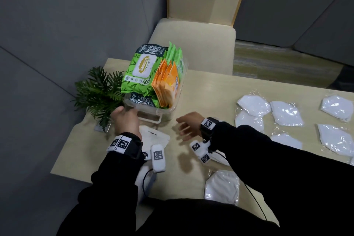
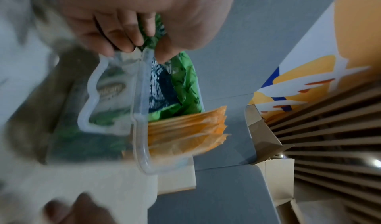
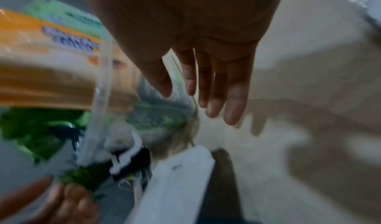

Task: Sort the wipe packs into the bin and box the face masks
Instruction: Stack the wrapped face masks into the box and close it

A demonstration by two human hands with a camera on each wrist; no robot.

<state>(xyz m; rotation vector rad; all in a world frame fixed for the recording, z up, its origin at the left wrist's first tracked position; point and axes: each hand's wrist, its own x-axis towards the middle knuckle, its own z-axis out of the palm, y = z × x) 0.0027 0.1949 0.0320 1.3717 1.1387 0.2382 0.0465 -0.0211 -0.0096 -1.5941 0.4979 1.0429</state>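
A clear plastic bin (image 1: 162,111) stands at the table's far left, packed with a large green wipe pack (image 1: 141,71), orange wipe packs (image 1: 168,86) and small green ones behind. My left hand (image 1: 122,115) is at its near left corner; in the left wrist view the left hand (image 2: 142,48) pinches the bin's rim (image 2: 140,97) between fingertips and thumb. My right hand (image 1: 182,127) hovers open over the table just right of the bin's front, holding nothing. Wrapped white face masks (image 1: 287,113) lie spread at the right, one (image 1: 222,186) near me. A printed cardboard box (image 2: 305,74) stands open beyond the bin.
A small green plant (image 1: 97,92) stands left of the bin, right beside my left hand. A flat white pouch (image 1: 155,136) lies under my left wrist. A beige chair (image 1: 191,44) sits behind the table. Bare tabletop (image 1: 210,90) lies between bin and masks.
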